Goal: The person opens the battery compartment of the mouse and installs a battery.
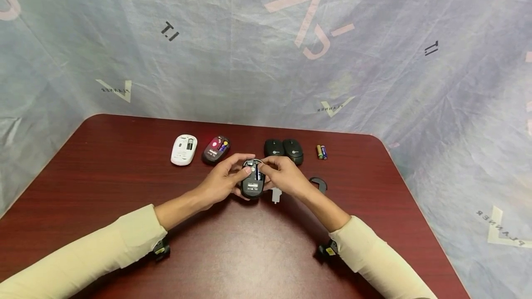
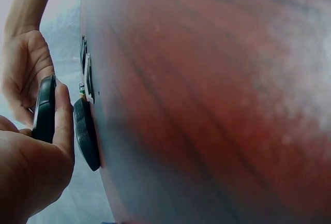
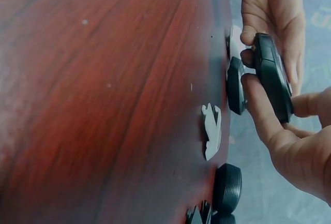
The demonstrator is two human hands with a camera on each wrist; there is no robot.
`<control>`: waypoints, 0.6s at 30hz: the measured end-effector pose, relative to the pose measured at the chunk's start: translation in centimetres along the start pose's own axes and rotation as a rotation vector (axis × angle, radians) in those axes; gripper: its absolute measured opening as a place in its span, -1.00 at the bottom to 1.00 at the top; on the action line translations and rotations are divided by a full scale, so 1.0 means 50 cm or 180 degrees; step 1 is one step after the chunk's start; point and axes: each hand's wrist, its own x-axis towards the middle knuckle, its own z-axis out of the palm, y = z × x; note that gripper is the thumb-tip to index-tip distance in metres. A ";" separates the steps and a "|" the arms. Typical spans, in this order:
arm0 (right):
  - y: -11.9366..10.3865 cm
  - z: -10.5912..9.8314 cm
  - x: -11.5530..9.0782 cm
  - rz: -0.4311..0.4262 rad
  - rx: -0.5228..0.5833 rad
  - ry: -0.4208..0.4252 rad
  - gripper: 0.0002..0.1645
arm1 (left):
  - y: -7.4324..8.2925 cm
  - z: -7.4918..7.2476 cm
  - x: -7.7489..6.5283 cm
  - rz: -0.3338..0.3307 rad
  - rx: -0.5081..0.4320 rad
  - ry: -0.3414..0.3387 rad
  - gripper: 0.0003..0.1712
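Observation:
A black computer mouse [image 1: 252, 189] is held underside up above the table, its battery compartment uncovered. My left hand [image 1: 217, 180] grips its left side, thumb on the underside. On the other side my right hand [image 1: 287, 176] holds it too, with the thumb at a dark blue battery [image 1: 259, 173] in the compartment. Both wrist views show the mouse [image 2: 45, 110] edge-on between the hands; in the right wrist view, right-hand fingers [image 3: 264, 107] lie along the mouse body [image 3: 273, 81]. Whether the battery is fully seated I cannot tell.
Beyond the hands lie a white mouse [image 1: 179, 155] and a dark mouse [image 1: 211, 153], both with open battery compartments. Two black mice [image 1: 273, 146] sit side by side, right of them two loose batteries [image 1: 322, 152]. Nearer are a pale cover [image 1: 276, 195] and a black cover [image 1: 320, 182].

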 end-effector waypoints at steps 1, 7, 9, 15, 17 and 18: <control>-0.002 0.001 0.000 -0.0032 -0.0122 0.0021 -0.55 | 0.000 0.000 0.000 0.0004 0.0007 -0.0005 -0.43; -0.015 0.012 0.000 -0.0200 -0.0539 0.0203 -0.57 | -0.002 -0.005 -0.001 0.0029 0.0008 0.0035 -0.44; -0.017 0.017 0.000 -0.0171 -0.0477 0.0272 -0.55 | 0.001 -0.008 0.000 0.0005 0.0007 0.0068 -0.44; -0.011 0.027 0.006 0.0043 0.0175 0.0043 -0.29 | 0.001 -0.028 0.016 -0.0196 0.0104 0.0345 -0.41; -0.009 0.029 0.008 0.0088 0.0321 -0.0084 -0.18 | -0.001 -0.034 0.021 -0.0282 0.0165 0.0483 -0.40; -0.007 0.031 0.010 0.0081 0.0346 -0.0123 -0.13 | -0.001 -0.036 0.023 -0.0329 0.0169 0.0533 -0.39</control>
